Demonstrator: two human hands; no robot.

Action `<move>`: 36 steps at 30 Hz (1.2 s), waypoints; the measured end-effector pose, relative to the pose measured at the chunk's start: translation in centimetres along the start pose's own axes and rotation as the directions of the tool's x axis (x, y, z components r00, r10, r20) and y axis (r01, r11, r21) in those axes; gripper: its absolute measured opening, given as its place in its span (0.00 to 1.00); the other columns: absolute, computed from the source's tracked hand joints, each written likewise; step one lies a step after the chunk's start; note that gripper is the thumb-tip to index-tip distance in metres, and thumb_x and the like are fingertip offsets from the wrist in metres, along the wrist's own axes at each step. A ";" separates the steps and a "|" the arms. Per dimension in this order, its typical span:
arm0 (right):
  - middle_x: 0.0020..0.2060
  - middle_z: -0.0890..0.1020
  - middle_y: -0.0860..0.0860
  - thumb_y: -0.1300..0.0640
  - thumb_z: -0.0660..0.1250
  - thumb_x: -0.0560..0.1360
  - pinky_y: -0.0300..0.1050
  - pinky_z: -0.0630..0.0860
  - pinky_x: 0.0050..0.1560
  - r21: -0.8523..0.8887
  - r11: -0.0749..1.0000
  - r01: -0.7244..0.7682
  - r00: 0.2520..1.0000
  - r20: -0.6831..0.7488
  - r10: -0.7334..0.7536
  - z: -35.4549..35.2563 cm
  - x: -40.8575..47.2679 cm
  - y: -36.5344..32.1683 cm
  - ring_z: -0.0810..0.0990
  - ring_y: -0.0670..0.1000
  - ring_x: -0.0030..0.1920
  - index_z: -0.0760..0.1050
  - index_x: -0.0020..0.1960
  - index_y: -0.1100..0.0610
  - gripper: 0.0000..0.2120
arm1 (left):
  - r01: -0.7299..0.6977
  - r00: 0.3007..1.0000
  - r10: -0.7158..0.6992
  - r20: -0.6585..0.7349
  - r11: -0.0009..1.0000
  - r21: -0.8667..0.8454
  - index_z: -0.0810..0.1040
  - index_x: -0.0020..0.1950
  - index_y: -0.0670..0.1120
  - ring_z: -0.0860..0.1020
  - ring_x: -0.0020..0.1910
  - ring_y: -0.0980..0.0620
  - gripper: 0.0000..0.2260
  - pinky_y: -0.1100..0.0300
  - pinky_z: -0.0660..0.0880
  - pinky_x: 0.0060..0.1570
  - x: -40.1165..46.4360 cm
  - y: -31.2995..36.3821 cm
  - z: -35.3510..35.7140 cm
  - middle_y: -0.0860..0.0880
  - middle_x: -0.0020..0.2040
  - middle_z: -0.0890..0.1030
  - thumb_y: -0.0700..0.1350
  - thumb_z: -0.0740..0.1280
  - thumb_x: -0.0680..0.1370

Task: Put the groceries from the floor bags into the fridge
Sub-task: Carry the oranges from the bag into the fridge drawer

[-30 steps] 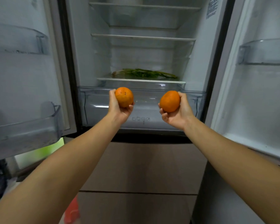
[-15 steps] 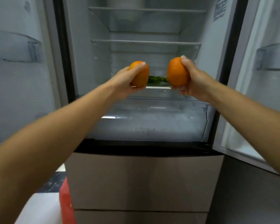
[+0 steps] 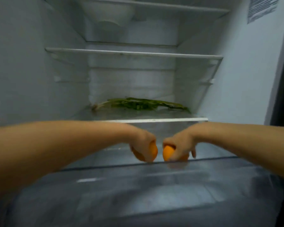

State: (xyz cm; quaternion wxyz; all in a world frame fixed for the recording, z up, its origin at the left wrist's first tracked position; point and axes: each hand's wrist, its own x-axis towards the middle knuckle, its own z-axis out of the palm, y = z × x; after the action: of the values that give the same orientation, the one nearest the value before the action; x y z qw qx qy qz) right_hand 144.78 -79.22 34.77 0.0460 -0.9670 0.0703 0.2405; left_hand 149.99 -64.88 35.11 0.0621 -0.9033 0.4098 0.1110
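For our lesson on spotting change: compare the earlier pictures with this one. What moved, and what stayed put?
Both hands, left hand and right hand, moved forward and down into the open drawer, each still gripping its orange: left orange, right orange. Nothing was let go. The camera moved closer. The greens stayed on their shelf.

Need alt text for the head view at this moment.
Two hands, left hand and right hand, each lower an orange into the clear fridge drawer. Leafy greens lie on the glass shelf behind.
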 end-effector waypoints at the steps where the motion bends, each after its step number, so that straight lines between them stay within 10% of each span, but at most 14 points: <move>1: 0.65 0.69 0.59 0.49 0.67 0.76 0.50 0.77 0.44 -0.012 1.000 -0.009 1.000 0.029 0.010 0.2 1.4 0.2 0.76 0.60 0.57 0.60 0.69 0.51 0.26 | -0.011 1.000 0.011 0.000 1.000 0.019 0.71 0.63 0.46 0.75 0.51 0.48 0.22 0.51 0.75 0.56 0.9 -0.5 0.4 0.45 0.58 0.77 0.50 0.71 0.72; 9: 0.60 0.71 0.55 0.45 0.66 0.74 0.47 0.79 0.42 -0.027 0.998 0.058 0.996 -0.073 -0.060 0.4 7.4 0.7 0.77 0.55 0.47 0.59 0.69 0.50 0.28 | -0.089 0.987 0.086 -0.135 0.996 -0.017 0.65 0.66 0.47 0.72 0.60 0.41 0.26 0.54 0.70 0.55 5.8 -4.5 5.9 0.41 0.63 0.69 0.52 0.71 0.72; 13: 0.65 0.70 0.56 0.41 0.64 0.75 0.53 0.77 0.58 -0.057 0.996 0.073 0.982 -0.172 -0.082 2.2 8.3 1.7 0.77 0.58 0.58 0.52 0.74 0.49 0.35 | -0.069 0.983 0.061 -0.172 0.997 -0.040 0.60 0.69 0.48 0.68 0.64 0.41 0.28 0.52 0.69 0.57 6.0 -4.5 7.5 0.41 0.65 0.65 0.52 0.68 0.74; 20: 0.70 0.66 0.58 0.42 0.61 0.77 0.45 0.79 0.45 0.089 0.995 0.041 0.988 -0.154 -0.027 -0.7 5.4 0.7 0.75 0.54 0.53 0.42 0.78 0.48 0.38 | -0.036 0.996 0.036 -0.080 0.999 0.001 0.49 0.76 0.47 0.61 0.71 0.38 0.40 0.48 0.66 0.67 4.8 -3.7 5.7 0.40 0.73 0.58 0.58 0.68 0.73; 27: 0.65 0.73 0.59 0.47 0.60 0.79 0.52 0.77 0.57 0.041 0.999 -0.020 1.000 -0.011 0.020 -3.2 -0.4 -1.2 0.77 0.57 0.61 0.59 0.75 0.54 0.27 | -0.013 0.998 0.004 0.063 0.989 0.150 0.70 0.68 0.44 0.73 0.61 0.46 0.23 0.53 0.69 0.62 -0.5 -2.1 -1.4 0.44 0.65 0.73 0.57 0.60 0.79; 30: 0.54 0.79 0.56 0.49 0.58 0.81 0.48 0.79 0.51 -0.005 0.996 0.088 0.982 -0.168 -0.087 -3.3 -3.3 -2.6 0.81 0.54 0.51 0.67 0.69 0.58 0.20 | 0.003 0.992 0.009 -0.126 0.996 0.089 0.76 0.45 0.45 0.76 0.46 0.47 0.12 0.52 0.74 0.52 -3.3 -0.9 -3.4 0.45 0.45 0.78 0.52 0.61 0.79; 36: 0.45 0.84 0.52 0.53 0.58 0.79 0.47 0.81 0.46 -0.254 0.956 0.149 0.836 -0.483 -0.259 -1.4 -10.1 -4.4 0.83 0.52 0.40 0.77 0.57 0.57 0.13 | 0.174 0.837 -0.118 -0.535 0.983 0.055 0.77 0.46 0.48 0.75 0.45 0.45 0.08 0.57 0.73 0.46 -11.5 1.9 -3.5 0.47 0.43 0.76 0.51 0.63 0.77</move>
State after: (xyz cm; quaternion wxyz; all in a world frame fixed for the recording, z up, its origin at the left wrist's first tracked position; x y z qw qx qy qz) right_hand 137.26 -73.95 41.04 -0.0495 -0.9973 -0.0491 -0.0250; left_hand 141.71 -58.44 41.36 0.0010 -0.9230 0.3460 -0.1682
